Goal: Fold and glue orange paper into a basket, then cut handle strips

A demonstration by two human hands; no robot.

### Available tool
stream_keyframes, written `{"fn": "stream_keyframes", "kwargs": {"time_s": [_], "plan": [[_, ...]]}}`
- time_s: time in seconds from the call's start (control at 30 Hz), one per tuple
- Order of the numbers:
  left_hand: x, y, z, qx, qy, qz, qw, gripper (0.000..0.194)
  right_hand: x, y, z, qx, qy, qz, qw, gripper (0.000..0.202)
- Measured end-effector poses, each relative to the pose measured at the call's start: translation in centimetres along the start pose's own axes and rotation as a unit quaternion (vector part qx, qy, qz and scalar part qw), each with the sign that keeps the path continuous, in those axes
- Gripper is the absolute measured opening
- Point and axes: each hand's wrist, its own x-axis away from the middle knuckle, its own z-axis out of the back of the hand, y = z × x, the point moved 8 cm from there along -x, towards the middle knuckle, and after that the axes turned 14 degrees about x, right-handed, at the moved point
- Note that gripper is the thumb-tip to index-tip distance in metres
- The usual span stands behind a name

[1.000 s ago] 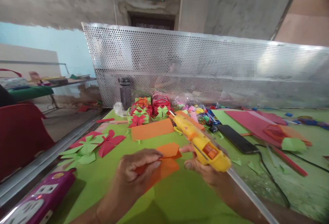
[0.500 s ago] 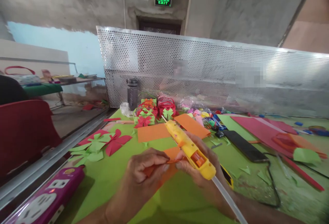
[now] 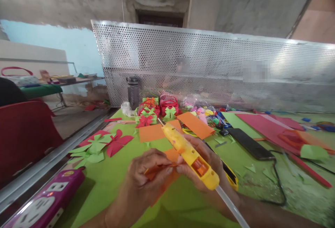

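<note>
My left hand (image 3: 142, 175) is closed, pinching a folded piece of orange paper (image 3: 167, 186) low over the green tabletop. Opposite it, the thumb and fingertips of my right hand (image 3: 190, 179) meet the same paper at its upper edge. A yellow hot glue gun (image 3: 179, 142) lies across my right hand, its metal nozzle pointing up and to the left. Out of its back end runs a long translucent glue stick (image 3: 231, 205). The gun covers part of my right palm and fingers. Beyond my hands lies a flat orange sheet (image 3: 150, 133).
Green and red paper bows (image 3: 96, 144) lie at left, behind a purple power strip (image 3: 49, 195). Small paper baskets (image 3: 169, 107) and a bottle (image 3: 133, 92) stand by a perforated metal screen (image 3: 162, 50). A phone (image 3: 250, 143) and a yellow-black box cutter (image 3: 230, 172) lie at right.
The view has tilted down slightly. The glue gun's nozzle has shifted a little to the left. Both hands keep their pinch on the orange paper, with little other movement.
</note>
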Motion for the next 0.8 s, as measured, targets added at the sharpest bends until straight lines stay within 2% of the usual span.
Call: {"fn": "stream_keyframes", "kwargs": {"time_s": [0.17,0.4,0.5,0.7,0.8], "plan": [[0.2,-0.8,-0.5,0.050,-0.021,0.042,0.998,0.010,0.4,0.3,-0.4,-0.036,-0.004,-0.016,0.999,0.052],[0.3,-1.8,-0.1,0.058,-0.006,0.094,0.994,0.008,0.3,0.0,-0.2,-0.042,0.007,-0.036,0.998,0.046],[0.4,-2.1,0.1,0.054,0.009,0.108,0.993,0.007,0.1,0.1,-0.2,-0.025,0.004,-0.041,0.999,0.046],[0.7,-1.9,-0.2,0.081,-0.023,0.124,0.989,0.009,0.1,0.2,-0.3,-0.060,0.009,-0.041,0.997,0.048],[0.8,-1.8,-0.2,0.098,-0.023,0.117,0.988,0.007,0.0,-0.2,-0.3,-0.038,0.000,-0.024,0.999,0.046]]}}
